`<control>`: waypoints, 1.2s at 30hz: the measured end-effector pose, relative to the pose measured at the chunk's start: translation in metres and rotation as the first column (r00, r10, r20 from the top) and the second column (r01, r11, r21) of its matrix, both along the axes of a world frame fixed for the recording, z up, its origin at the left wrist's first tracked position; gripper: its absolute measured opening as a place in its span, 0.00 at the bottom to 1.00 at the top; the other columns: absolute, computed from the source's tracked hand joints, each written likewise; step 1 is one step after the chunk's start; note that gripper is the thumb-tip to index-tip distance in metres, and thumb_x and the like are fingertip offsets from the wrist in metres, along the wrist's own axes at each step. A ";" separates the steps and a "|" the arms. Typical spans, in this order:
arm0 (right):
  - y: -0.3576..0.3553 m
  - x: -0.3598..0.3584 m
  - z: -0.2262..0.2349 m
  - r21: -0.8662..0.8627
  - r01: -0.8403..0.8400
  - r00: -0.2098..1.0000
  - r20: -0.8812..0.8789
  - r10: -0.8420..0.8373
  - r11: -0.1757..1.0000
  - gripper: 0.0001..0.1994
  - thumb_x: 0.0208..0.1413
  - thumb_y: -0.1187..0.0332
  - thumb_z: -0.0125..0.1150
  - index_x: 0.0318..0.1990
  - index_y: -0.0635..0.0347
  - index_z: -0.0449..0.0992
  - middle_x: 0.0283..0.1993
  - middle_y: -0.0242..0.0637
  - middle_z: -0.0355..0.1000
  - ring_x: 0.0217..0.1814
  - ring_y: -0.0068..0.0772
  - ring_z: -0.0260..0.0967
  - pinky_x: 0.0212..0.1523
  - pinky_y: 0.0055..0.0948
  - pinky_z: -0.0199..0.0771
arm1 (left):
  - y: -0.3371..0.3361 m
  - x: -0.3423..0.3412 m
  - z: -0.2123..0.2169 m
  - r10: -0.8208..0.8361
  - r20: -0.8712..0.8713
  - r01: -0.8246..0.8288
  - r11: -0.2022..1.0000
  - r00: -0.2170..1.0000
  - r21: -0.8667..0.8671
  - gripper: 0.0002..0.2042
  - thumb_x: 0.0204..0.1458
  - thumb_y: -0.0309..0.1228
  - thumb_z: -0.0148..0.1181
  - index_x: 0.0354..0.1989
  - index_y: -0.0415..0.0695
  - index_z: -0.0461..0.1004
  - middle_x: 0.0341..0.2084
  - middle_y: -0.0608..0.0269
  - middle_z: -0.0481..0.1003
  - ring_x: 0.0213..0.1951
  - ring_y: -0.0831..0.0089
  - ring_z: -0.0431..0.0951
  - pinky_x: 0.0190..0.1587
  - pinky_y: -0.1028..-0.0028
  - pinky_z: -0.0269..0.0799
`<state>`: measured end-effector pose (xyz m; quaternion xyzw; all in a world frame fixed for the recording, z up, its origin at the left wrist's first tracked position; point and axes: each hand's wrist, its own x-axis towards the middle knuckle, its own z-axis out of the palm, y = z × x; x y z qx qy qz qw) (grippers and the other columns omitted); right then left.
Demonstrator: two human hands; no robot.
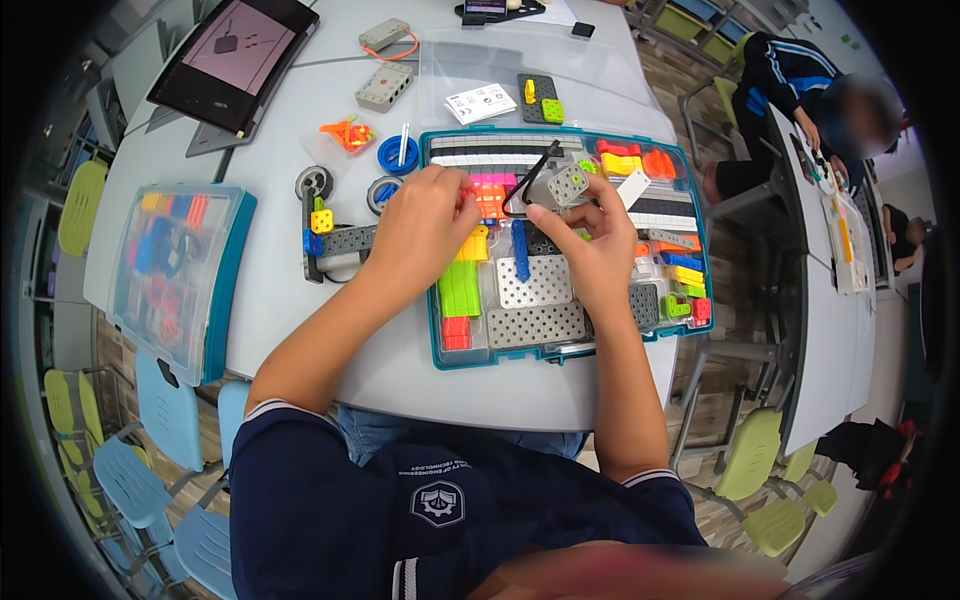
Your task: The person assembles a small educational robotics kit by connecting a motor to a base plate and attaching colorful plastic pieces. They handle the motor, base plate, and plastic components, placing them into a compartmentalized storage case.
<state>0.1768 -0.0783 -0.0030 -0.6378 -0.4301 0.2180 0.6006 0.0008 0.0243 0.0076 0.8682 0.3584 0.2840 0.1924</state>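
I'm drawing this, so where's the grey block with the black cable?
In the head view, the grey block is in the right hand, right of centre, above the open box of parts.

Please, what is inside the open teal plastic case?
In the case, grey perforated plates, bright green plastic pieces and black and white strips are visible. What the left hand, right hand and grey perforated block cover cannot be seen.

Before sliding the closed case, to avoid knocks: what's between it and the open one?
In the head view: mainly a wheeled assembly, plus the left forearm.
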 end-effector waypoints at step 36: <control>0.000 0.001 -0.001 0.008 -0.010 1.000 0.012 0.009 1.000 0.30 0.44 0.66 0.78 0.53 0.71 0.71 0.23 0.37 0.76 0.27 0.21 0.74 0.34 0.22 0.72 | -0.003 -0.001 -0.001 -0.058 -0.010 0.059 0.987 0.998 0.149 0.08 0.55 0.27 0.62 0.39 0.36 0.77 0.33 0.53 0.75 0.38 0.55 0.76 0.41 0.61 0.73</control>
